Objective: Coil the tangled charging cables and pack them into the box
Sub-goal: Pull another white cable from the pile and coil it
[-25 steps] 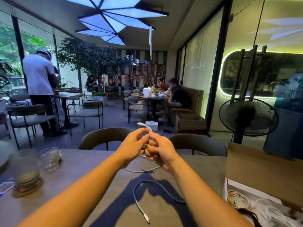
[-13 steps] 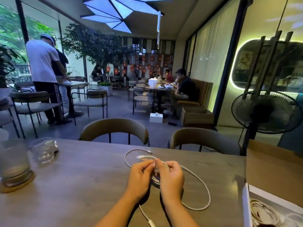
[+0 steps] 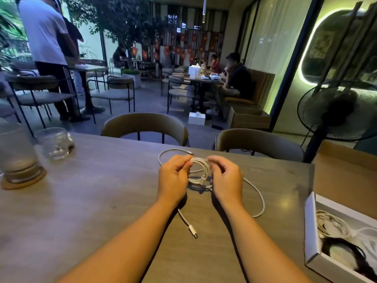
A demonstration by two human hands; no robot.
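Cable [image 3: 199, 169], white: centre of frame, several loops gathered between both hands just above the table [image 3: 102, 201]; half a second ago only one or two small turns showed. Left hand [image 3: 173, 180]: fingers pinched on coil's left side. Right hand [image 3: 226, 180]: fingers closed on coil's right side, now further from the left. Loose slack: right arc shorter than before; plug [image 3: 192, 231] lies lower centre. Box [image 3: 312, 248]: lower right, open, holding coiled cables.
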